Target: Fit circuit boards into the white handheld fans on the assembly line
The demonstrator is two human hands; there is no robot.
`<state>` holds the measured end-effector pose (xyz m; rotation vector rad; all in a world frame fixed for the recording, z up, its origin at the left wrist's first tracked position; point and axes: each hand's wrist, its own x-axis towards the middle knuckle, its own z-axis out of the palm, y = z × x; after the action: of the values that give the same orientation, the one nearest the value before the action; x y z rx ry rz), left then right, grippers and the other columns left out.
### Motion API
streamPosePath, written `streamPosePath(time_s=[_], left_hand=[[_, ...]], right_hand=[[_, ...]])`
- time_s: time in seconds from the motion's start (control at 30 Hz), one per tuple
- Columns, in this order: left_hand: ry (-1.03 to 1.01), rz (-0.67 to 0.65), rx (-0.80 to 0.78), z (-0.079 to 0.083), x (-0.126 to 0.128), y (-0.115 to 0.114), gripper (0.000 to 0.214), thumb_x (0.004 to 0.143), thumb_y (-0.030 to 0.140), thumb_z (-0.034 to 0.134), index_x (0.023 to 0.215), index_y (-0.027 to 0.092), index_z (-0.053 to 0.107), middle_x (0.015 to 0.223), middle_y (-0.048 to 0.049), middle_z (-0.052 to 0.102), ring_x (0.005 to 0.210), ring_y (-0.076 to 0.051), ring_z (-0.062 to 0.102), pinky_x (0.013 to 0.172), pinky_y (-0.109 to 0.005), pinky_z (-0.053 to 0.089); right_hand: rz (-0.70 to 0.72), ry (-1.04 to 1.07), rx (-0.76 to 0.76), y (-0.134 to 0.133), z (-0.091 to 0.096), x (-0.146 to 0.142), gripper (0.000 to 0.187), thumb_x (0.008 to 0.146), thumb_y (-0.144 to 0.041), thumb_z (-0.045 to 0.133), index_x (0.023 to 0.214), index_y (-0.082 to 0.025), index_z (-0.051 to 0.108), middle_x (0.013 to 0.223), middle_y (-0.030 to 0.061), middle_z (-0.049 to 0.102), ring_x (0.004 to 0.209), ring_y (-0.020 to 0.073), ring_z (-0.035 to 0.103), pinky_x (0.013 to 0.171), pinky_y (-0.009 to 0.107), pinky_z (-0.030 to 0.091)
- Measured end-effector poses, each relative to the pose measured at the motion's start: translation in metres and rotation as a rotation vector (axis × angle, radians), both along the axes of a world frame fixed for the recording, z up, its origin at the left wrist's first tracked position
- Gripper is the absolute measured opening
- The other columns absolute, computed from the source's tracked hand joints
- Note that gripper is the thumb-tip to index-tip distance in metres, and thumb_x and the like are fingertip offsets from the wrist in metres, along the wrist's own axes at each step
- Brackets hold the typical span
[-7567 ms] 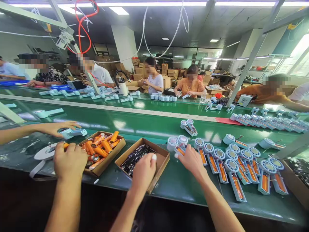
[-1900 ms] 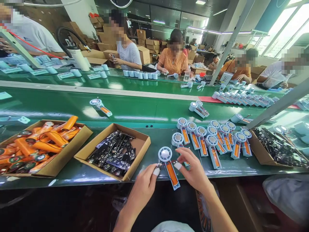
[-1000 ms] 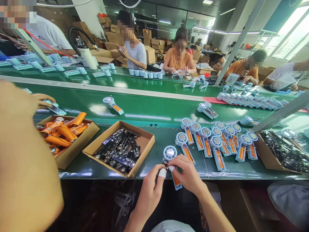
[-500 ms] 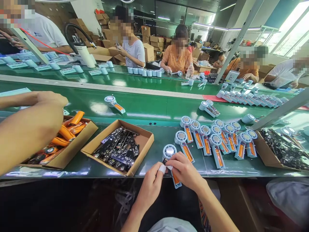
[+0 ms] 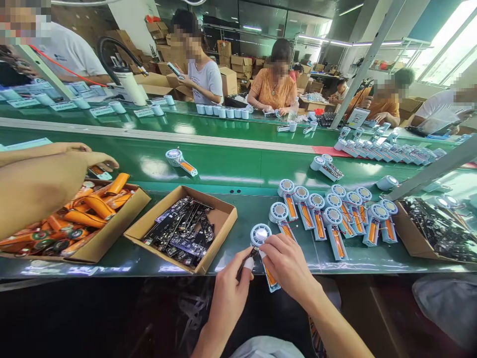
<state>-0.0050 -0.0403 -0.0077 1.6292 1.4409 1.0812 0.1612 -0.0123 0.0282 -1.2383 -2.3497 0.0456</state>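
Observation:
My left hand [image 5: 231,278] is closed around a narrow dark circuit board [image 5: 254,252], with white covering on a fingertip. My right hand [image 5: 288,263] is pinched at the board's upper end; whatever is between its fingertips is too small to make out. Beneath both hands, a light-blue handheld fan body [image 5: 260,234] lies at the bench's front edge, its round head away from me. An orange battery [image 5: 270,273] sits in its handle, partly hidden by my right hand.
A carton of circuit boards [image 5: 219,243] stands left of my hands, beside a carton of orange batteries [image 5: 100,243]. Several fan bodies [image 5: 333,219] lie to the right, near another board carton [image 5: 406,238]. A co-worker's arm [image 5: 40,194] reaches in from the left.
The circuit board in my left hand has tilted and shows more of its length. The co-worker's arm on the left has drawn back, uncovering more batteries. A fan body on the belt has shifted slightly right.

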Motion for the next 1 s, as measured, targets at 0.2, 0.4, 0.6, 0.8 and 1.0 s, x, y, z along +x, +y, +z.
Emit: streamPosePath(time_s=[0.2,0.4,0.6,0.8,1.0], left_hand=[[0.105,0.045,0.279,-0.007,0.005,-0.004,0.032,0.093,0.017,0.047,0.114,0.018,0.072,0.112,-0.0107,0.077,0.104,-0.023,0.074,0.091,-0.033,0.06],[0.016,-0.054,0.159,0.0,-0.007,0.005,0.031,0.094,0.022,0.049,0.112,0.019,0.075,0.109,-0.0107,0.077,0.093,-0.022,0.075,0.081,-0.032,0.062],[-0.113,-0.204,-0.026,0.007,-0.022,0.015,0.033,0.094,0.031,0.052,0.112,0.02,0.077,0.097,-0.0086,0.077,0.062,-0.015,0.066,0.051,-0.021,0.055],[-0.037,-0.219,0.043,0.004,-0.022,0.015,0.031,0.095,0.03,0.051,0.112,0.022,0.075,0.101,-0.0073,0.078,0.075,-0.018,0.073,0.071,-0.027,0.061],[0.147,-0.091,0.059,-0.007,-0.021,0.005,0.041,0.094,0.023,0.044,0.132,0.025,0.062,0.117,-0.0068,0.077,0.085,-0.02,0.077,0.082,-0.033,0.062]], right_hand=[[-0.034,-0.164,0.055,-0.004,0.004,-0.008,0.022,0.089,-0.003,0.055,0.075,-0.021,0.057,0.076,0.0044,0.061,0.07,0.0207,0.052,0.061,0.034,0.038],[0.013,0.094,-0.114,0.005,-0.002,0.0,0.019,0.092,-0.006,0.054,0.094,-0.021,0.066,0.092,0.0053,0.067,0.082,0.0199,0.061,0.071,0.03,0.047],[0.134,0.344,-0.298,0.012,-0.01,0.009,0.024,0.093,-0.009,0.058,0.106,-0.023,0.072,0.099,0.0055,0.07,0.092,0.0201,0.064,0.079,0.031,0.052],[0.077,0.396,-0.311,0.008,-0.005,0.007,0.023,0.092,-0.008,0.058,0.103,-0.022,0.072,0.098,0.006,0.069,0.091,0.0207,0.063,0.079,0.033,0.053],[-0.029,0.535,-0.304,-0.008,-0.005,0.031,0.02,0.096,-0.018,0.055,0.11,-0.024,0.067,0.093,0.0049,0.065,0.077,0.0173,0.061,0.069,0.028,0.054]])
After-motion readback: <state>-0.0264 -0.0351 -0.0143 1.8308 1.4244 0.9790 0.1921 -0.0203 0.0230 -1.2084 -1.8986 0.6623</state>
